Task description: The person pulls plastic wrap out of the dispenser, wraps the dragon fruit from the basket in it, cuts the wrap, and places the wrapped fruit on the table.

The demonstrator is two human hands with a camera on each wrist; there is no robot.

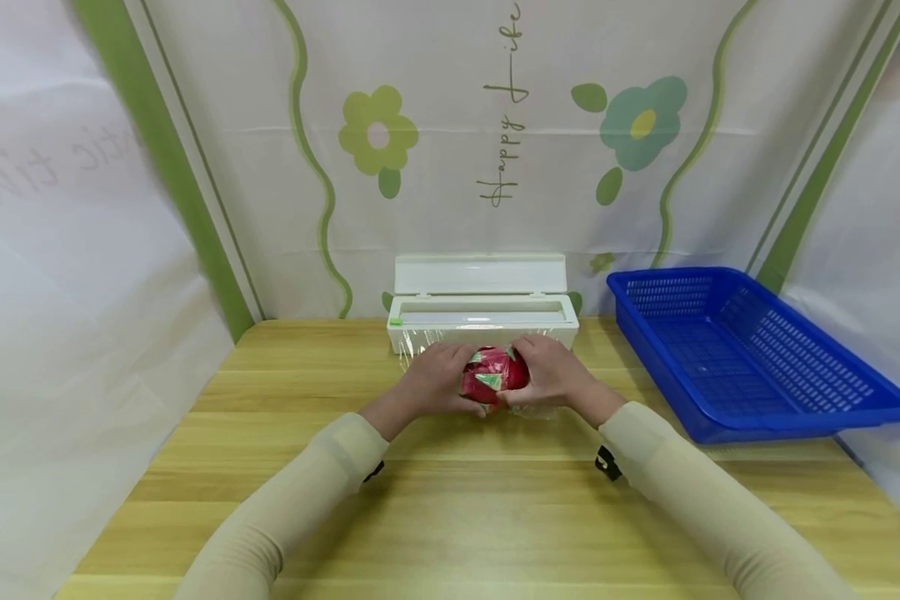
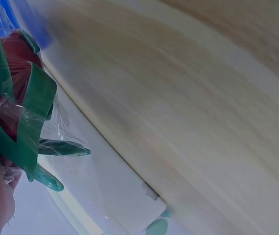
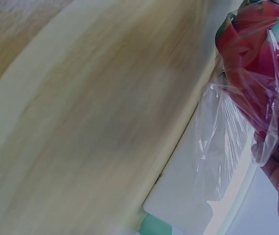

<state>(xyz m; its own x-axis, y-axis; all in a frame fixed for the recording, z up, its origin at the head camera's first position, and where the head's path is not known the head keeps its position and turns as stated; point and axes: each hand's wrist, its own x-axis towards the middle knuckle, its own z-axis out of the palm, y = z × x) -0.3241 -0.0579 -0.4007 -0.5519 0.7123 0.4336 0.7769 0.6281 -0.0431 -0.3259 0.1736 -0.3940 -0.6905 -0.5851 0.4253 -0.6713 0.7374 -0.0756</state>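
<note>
Both hands hold a red dragon fruit (image 1: 495, 375) with green scales, just in front of a white cling film dispenser (image 1: 480, 275). My left hand (image 1: 437, 381) grips its left side, thumb toward me. On the right side, my right hand (image 1: 553, 372) grips it with fingers over the top and thumb low in front. Clear cling film (image 3: 218, 112) lies over the fruit, and in the right wrist view loose folds hang off it toward the dispenser. Green scale tips (image 2: 63, 148) stick out under the film in the left wrist view.
The dispenser stands with its lid raised at the back edge of the wooden table (image 1: 450, 517). A blue plastic basket (image 1: 765, 432) sits at the right, its front corner near the right forearm. A printed curtain (image 1: 450, 225) hangs behind the table.
</note>
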